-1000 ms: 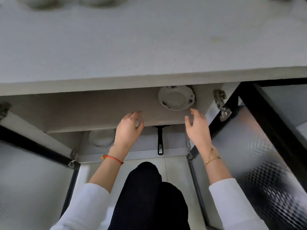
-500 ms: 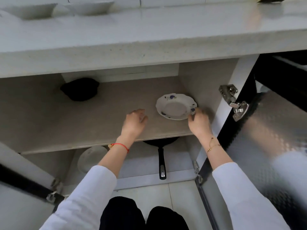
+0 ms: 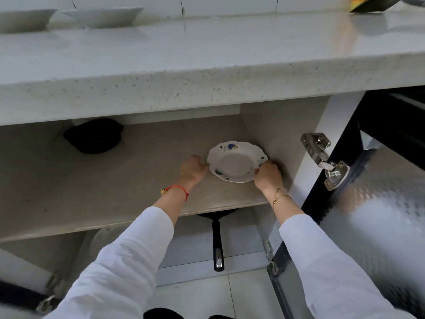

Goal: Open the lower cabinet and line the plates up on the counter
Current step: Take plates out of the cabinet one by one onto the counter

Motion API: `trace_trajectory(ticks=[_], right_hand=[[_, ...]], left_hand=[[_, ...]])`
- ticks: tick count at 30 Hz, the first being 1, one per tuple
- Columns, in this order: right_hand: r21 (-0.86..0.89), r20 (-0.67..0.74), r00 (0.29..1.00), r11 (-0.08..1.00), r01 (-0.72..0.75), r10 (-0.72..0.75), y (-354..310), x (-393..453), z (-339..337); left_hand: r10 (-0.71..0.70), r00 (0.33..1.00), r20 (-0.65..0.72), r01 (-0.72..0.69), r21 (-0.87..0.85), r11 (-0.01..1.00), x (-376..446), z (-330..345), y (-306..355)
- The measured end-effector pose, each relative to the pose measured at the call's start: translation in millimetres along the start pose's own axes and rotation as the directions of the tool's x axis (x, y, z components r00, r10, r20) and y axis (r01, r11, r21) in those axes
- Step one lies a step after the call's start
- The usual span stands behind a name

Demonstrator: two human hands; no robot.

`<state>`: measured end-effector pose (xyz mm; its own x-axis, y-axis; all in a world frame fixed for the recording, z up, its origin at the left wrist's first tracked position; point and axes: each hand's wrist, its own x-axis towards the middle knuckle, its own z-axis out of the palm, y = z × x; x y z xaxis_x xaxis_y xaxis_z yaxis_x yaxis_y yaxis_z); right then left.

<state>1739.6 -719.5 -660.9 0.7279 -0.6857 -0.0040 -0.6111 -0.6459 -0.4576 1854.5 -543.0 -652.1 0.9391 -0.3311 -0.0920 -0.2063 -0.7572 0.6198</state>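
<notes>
Head view: both hands grip plate [image 3: 235, 162] on cabinet shelf [image 3: 115, 180].

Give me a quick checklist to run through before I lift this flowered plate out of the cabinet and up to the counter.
1. Cabinet door open: ok, the right door with the metal hinge is swung wide.
2. Both hands on the white scalloped plate with blue flowers: ok, left hand at its left rim, right hand at its right rim.
3. Grip closed under the rim: cannot tell, the fingertips are hidden.
4. Plate free of neighbours: ok, the black pot sits far left on the beige shelf.
5. Landing room on the pale speckled stone counter: ok, the middle is bare; two white dishes stand at the back left.
</notes>
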Motion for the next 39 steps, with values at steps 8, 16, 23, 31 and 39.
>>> trace_trajectory(ticks=[8, 16, 23, 31, 39], right_hand=[[0.121, 0.013, 1.000, 0.993, -0.016, 0.015, 3, 8, 5], [0.280, -0.039, 0.999, 0.960, 0.016, -0.005, 13, -9, 3], [0.317, -0.087, 0.992, 0.941, 0.119, -0.096, 9, -59, -1], [0.422, -0.126, 0.962, 0.865, 0.272, -0.242, -6, -135, -14], [0.512, -0.071, 0.950, 0.806, 0.298, -0.305, -11, -196, -17]], left_hand=[[0.014, 0.996, 0.084, -0.007, -0.084, 0.996, 9, 13, 1], [0.040, 0.998, 0.043, -0.030, -0.211, 0.977, -12, 12, -10], [0.004, 0.994, -0.113, -0.037, -0.300, 0.953, -71, -11, -29], [-0.048, 0.969, -0.243, -0.055, -0.401, 0.914, -157, -51, -62], [-0.088, 0.955, -0.284, -0.055, -0.460, 0.886, -237, -72, -81]])
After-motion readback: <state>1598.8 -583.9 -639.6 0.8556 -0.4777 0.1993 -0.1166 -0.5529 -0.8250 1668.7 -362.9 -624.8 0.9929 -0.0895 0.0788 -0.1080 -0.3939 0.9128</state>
